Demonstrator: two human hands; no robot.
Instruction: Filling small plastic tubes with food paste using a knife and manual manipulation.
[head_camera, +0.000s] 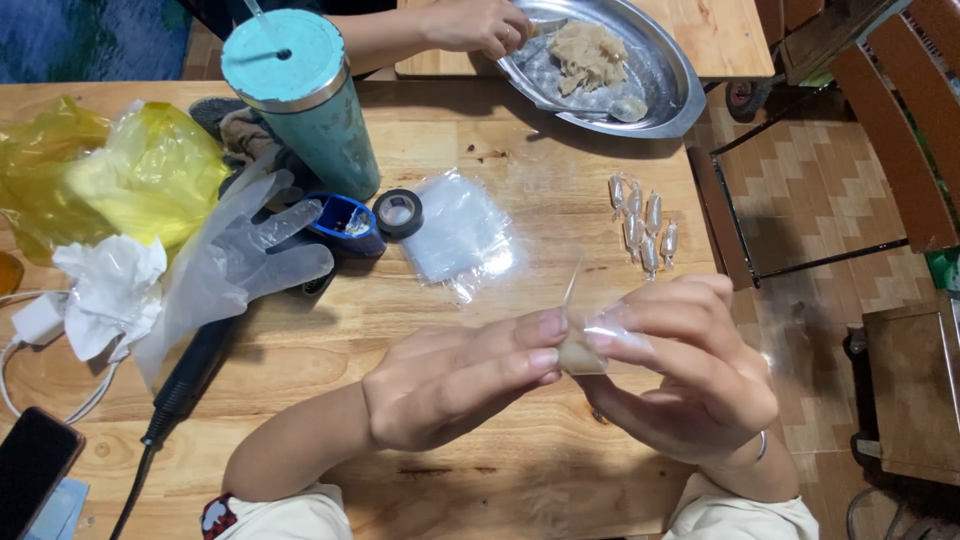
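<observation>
Left hand (455, 385), right hand (690, 370) pinch wrapped candy (583, 352) between fingers.

A light wooden table (480, 130) stands on a herringbone-tiled floor (810, 190), with wooden chairs (900, 150) at its right edge.

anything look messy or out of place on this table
Mostly clutter on the left: a clear disposable glove lies limp over a black cord beside crumpled yellow bags. Nothing looks spilled. Both hands pinch a small clear-wrapped candy.
</observation>
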